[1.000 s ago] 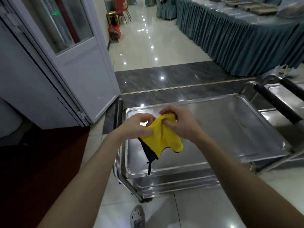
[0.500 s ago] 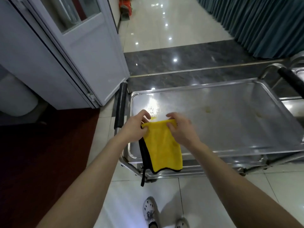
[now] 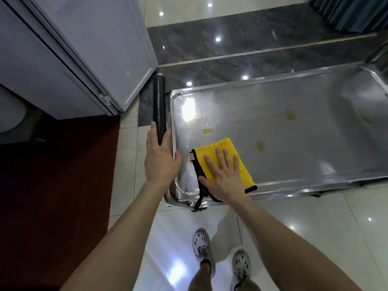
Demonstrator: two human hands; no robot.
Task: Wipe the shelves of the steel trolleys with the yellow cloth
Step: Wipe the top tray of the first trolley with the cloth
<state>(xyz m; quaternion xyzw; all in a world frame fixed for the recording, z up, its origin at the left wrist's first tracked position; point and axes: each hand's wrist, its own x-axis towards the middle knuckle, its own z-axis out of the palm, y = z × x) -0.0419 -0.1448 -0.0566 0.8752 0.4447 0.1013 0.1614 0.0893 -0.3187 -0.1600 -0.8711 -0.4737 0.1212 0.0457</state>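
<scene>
A person's right hand (image 3: 222,177), fingers spread flat, presses a folded, plush yellow cloth (image 3: 220,144) onto the near-left corner of a stained, glossy steel trolley shelf (image 3: 294,143), the left hand (image 3: 160,162) lying open at its black cylindrical handle (image 3: 159,101).

i read this as a hotel banquet or service area: glossy pale floor tiles (image 3: 315,227), a dark marble band (image 3: 241,49), teal pleated skirting (image 3: 352,11), a steel trolley (image 3: 262,80), a grey swing door (image 3: 94,49), red carpet (image 3: 52,185).
</scene>
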